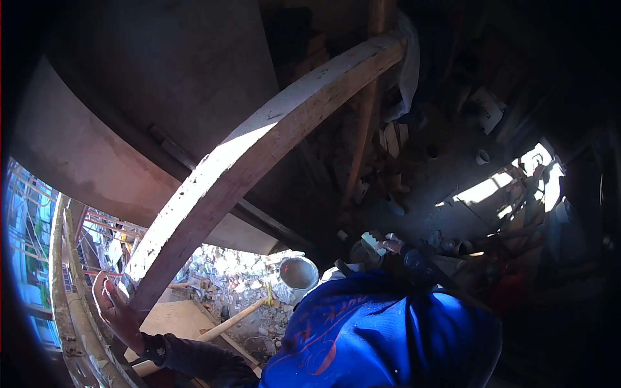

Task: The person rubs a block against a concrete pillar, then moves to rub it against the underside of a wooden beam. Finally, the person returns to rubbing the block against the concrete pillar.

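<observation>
Curling left hand (118, 312): your fingers bend at the near-left end of the long beam (259, 139); whether they grip it, you cannot tell.
Long beam: slants from near left toward far right, its left part sunlit.
Right hand (392, 246): by a pale object (372, 241); finger state too dark to tell.
Bucket (299, 273): between your hands.

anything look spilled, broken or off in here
Yes, two things. Loose rubble lies strewn beside the bucket, so the ground looks untidy. The beam near the left hand has dark specks and marks on its sunlit face; I can't tell whether that is damage. Its bend may be lens distortion.
</observation>
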Tool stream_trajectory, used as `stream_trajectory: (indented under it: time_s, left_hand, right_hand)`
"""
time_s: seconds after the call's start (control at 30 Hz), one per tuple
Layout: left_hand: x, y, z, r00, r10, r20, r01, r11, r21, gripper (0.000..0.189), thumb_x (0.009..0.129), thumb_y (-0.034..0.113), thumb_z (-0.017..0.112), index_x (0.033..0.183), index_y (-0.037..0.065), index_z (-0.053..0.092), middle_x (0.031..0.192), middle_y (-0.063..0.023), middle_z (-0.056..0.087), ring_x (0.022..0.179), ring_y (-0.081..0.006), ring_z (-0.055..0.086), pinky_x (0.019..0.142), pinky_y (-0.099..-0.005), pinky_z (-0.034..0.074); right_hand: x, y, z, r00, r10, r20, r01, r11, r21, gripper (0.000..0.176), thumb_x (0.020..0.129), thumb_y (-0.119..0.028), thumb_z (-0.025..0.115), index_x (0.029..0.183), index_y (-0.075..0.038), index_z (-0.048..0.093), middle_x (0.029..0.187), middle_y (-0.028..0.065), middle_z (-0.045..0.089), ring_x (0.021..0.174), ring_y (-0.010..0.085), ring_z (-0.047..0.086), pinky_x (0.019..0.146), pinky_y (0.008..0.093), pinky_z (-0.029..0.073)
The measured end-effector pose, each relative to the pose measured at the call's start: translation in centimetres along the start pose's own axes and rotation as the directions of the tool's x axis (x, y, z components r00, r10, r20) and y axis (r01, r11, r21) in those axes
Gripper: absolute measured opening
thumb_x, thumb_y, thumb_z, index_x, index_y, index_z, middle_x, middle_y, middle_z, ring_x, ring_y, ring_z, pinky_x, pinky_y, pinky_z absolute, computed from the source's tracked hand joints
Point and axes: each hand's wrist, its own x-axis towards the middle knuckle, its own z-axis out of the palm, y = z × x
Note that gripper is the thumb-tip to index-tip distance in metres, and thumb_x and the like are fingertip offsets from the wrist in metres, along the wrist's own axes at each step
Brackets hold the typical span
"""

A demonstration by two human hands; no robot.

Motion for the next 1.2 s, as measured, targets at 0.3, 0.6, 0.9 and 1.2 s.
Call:
stream_trajectory:
  time_s: [0.3, 0.6, 0.9, 1.2]
  left_hand:
    - [-0.1, 1.0, 0.1, 1.000, -0.023, -0.020, 0.023, 0.999, -0.023, 0.037, 0.100, 0.030, 0.049, 0.119, 0.000, 0.059, 0.098, -0.0124, 0.063, 0.093, -0.0220, 0.058, 0.089, -0.0353, 0.044]
    - [0.0, 0.0, 0.2, 0.999, 0.004, -0.044, 0.000, 0.997, 0.081, 0.038, 0.101, 0.029, 0.046, 0.126, 0.002, 0.055, 0.105, -0.0107, 0.062, 0.097, -0.0199, 0.058, 0.090, -0.0342, 0.044]
    - [0.1, -0.4, 0.1, 0.999, -0.027, -0.025, 0.029, 0.995, 0.093, 0.042, 0.101, 0.034, 0.044, 0.125, 0.002, 0.056, 0.114, -0.0137, 0.062, 0.105, -0.0246, 0.058, 0.095, -0.0377, 0.042]
    - [0.1, -1.0, 0.1, 0.998, -0.026, -0.062, 0.033, 0.993, 0.110, 0.044, 0.101, 0.038, 0.044, 0.126, 0.003, 0.056, 0.111, -0.0101, 0.061, 0.107, -0.0219, 0.056, 0.097, -0.0363, 0.040]
  right_hand:
    - [-2.6, -2.6, -0.9, 0.996, 0.089, 0.028, -0.088, 0.996, -0.027, 0.116, 0.056, -0.056, 0.081, 0.139, 0.011, 0.033, 0.133, 0.0251, 0.048, 0.120, 0.0336, 0.050, 0.097, 0.0360, 0.044]
    - [-3.9, -3.9, -1.5, 0.998, 0.061, -0.021, -0.060, 0.997, 0.037, 0.104, 0.057, -0.055, 0.081, 0.131, 0.008, 0.045, 0.125, 0.0223, 0.053, 0.114, 0.0307, 0.053, 0.092, 0.0358, 0.044]
    - [-3.5, -3.1, -1.8, 0.998, 0.066, 0.011, -0.066, 0.996, 0.058, 0.096, 0.057, -0.054, 0.081, 0.126, 0.005, 0.049, 0.113, 0.0174, 0.056, 0.102, 0.0262, 0.056, 0.081, 0.0335, 0.046]
    - [-3.7, -2.4, -1.4, 0.996, 0.060, 0.069, -0.066, 0.995, 0.080, 0.088, 0.058, -0.054, 0.081, 0.121, 0.002, 0.053, 0.100, 0.0125, 0.060, 0.090, 0.0216, 0.058, 0.070, 0.0313, 0.047]
